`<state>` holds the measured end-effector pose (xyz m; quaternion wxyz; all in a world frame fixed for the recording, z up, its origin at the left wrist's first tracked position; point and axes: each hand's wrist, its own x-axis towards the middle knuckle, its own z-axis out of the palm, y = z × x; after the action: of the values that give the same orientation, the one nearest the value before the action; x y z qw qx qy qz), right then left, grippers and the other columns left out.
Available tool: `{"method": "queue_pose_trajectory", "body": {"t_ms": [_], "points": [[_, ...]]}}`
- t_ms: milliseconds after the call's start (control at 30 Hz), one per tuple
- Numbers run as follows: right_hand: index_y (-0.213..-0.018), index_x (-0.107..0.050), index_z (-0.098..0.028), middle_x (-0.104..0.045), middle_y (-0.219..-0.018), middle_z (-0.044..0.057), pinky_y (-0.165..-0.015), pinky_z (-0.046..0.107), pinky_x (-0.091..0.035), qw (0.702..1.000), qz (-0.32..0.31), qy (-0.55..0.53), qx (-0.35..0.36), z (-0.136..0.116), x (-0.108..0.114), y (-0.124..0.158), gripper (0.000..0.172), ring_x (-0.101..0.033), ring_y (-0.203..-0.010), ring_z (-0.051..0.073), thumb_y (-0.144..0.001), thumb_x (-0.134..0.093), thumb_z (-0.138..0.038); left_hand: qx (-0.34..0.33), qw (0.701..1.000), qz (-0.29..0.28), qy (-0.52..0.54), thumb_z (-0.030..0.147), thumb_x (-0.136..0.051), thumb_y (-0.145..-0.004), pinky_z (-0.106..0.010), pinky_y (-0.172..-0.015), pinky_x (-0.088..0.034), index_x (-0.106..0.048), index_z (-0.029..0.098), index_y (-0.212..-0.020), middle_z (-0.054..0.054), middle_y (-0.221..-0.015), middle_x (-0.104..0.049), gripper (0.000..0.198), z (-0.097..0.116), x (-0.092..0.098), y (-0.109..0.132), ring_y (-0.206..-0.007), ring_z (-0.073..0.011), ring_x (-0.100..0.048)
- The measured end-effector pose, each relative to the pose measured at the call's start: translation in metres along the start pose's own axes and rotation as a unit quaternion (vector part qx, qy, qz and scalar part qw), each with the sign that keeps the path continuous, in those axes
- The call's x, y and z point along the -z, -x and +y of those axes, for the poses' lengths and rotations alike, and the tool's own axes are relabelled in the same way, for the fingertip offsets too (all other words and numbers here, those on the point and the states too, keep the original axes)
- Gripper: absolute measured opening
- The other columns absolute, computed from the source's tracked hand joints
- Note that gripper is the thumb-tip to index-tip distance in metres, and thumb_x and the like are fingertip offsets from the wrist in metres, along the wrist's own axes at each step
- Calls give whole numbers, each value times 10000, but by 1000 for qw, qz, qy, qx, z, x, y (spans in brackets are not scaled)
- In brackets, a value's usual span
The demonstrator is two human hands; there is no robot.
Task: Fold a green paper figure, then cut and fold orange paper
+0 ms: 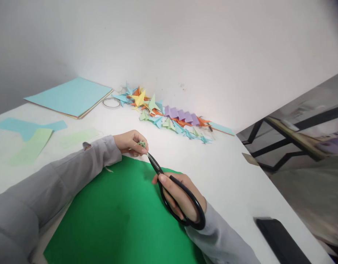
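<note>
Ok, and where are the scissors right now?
In the head view, the scissors are slightly right of centre, in the right hand by the green sheet, their tips close to the small green paper in the left hand.

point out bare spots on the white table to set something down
Widest: the tabletop between the right hand and the flat black object. Narrower: the strip between the folded paper shapes and the green sheet, right of the left hand. Crowded: the far edge, packed with those shapes, and the left side, with a paper stack and cut strips.
</note>
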<state>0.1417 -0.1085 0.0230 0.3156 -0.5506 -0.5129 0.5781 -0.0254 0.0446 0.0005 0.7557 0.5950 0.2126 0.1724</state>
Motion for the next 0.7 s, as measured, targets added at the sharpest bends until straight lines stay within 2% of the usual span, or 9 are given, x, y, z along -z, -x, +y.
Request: {"method": "queue_pose_trajectory", "body": {"t_ms": [100,200,300,400,500,567,633,700], "points": [[-832,-602,-115,-340,-300,-109,-237,157,-214,1000,16,-22,-8,1,0,-1,478,-275,-202,35,-758,-503,-577,-17,999,18,27,240,-797,-492,-205,-379,-289,-633,76,-553,-17,-427,-510,240,-1,0,-1,-368,-67,-424],[-855,-587,-111,-360,-286,-108,-242,156,-243,995,53,-78,16,4,1,-5,445,-283,-202,37,-750,-541,-542,-29,996,69,52,247,-790,-507,-214,-388,-285,-627,81,-585,-4,-439,-505,245,0,-3,-2,-364,-65,-413],[-942,-543,-121,-502,-366,-79,-259,171,-331,983,77,-159,51,7,2,-13,475,-398,-235,65,-653,-670,-476,-8,992,107,64,295,-748,-584,-212,-402,-285,-641,79,-728,27,-491,-470,282,4,-8,-4,-376,-52,-394],[-993,-496,-147,-638,-546,-28,-256,183,-380,970,81,-223,42,10,3,-19,588,-483,-292,86,-535,-766,-399,49,988,94,112,343,-664,-673,-219,-438,-322,-618,90,-895,36,-557,-446,340,9,-17,-4,-426,-64,-406],[-989,-483,-158,-670,-595,-9,-254,174,-390,965,80,-246,47,11,4,-23,584,-487,-303,79,-520,-782,-338,94,977,49,186,283,-573,-700,-254,-488,-374,-592,101,-947,3,-603,-491,307,9,-26,-6,-497,-113,-473],[-989,-487,-158,-671,-581,-10,-247,167,-382,962,91,-250,64,11,6,-22,565,-474,-290,74,-539,-771,-346,84,971,31,220,213,-544,-694,-267,-514,-391,-584,98,-955,-11,-623,-512,288,5,-31,-9,-541,-134,-502],[-974,-499,-148,-661,-540,-9,-220,157,-342,960,100,-253,72,9,6,-21,542,-430,-249,64,-574,-732,-430,57,970,37,233,181,-531,-720,-259,-523,-391,-585,89,-956,-17,-639,-516,258,1,-36,-11,-564,-130,-511],[-928,-514,-134,-649,-499,1,-190,148,-286,961,96,-254,48,6,7,-18,527,-364,-200,49,-614,-665,-529,46,970,51,234,193,-513,-769,-245,-517,-387,-590,83,-944,-19,-652,-512,221,-3,-38,-12,-560,-118,-508]]}}
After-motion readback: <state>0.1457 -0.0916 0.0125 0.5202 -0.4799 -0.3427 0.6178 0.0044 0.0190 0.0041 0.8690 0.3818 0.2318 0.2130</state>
